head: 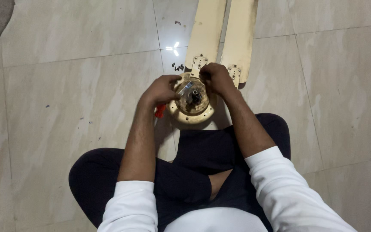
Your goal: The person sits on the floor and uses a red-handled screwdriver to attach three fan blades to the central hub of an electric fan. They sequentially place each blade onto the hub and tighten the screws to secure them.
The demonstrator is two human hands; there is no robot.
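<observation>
two cream fan blades [221, 34] lie side by side at the upper centre of the frame on the tiled floor [65, 94]. below them, mid-frame, sits the round fan motor housing [193, 112], likely heavy, rigid metal, best held by its rim. the left hand [162, 91] curls closed on its left edge; the right hand [217, 78] pinches something at its top. small dark screws [178, 66] lie just left of the blades.

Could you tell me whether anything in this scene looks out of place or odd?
A few small dark screws lie loose on the floor tiles beside the cream fan blades, just beyond the left hand. Nothing else stands out.
</observation>
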